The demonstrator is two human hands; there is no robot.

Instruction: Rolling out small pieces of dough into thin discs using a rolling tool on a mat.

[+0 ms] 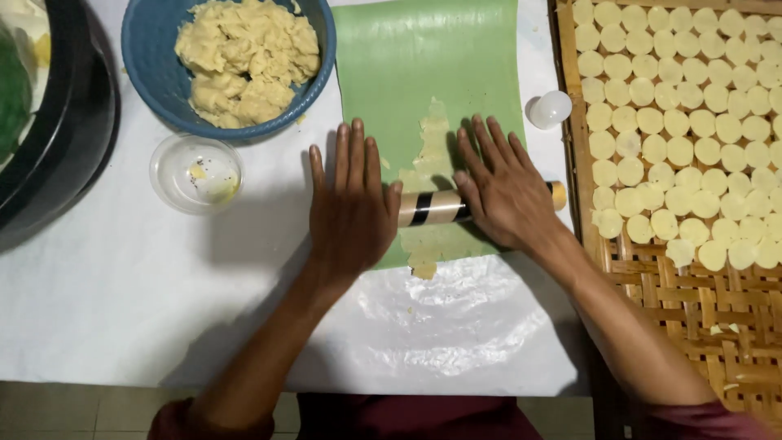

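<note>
Both the left hand (350, 208) and right hand (507, 191) lay open, palms flat on the roller (436, 207) across the dough strip (432, 195) on the green sheet (423, 65); even pressure from both palms seemed advisable for uniform thickness.

A matt, smooth green sheet (423, 57) carries soft, ragged pale-yellow dough (432, 155) under a glossy tan-and-black banded cylindrical roller (430, 208), beside crinkled shiny clear plastic film (440, 314), a rough woven bamboo tray (692, 301) and a glazed blue bowl (155, 73).
</note>
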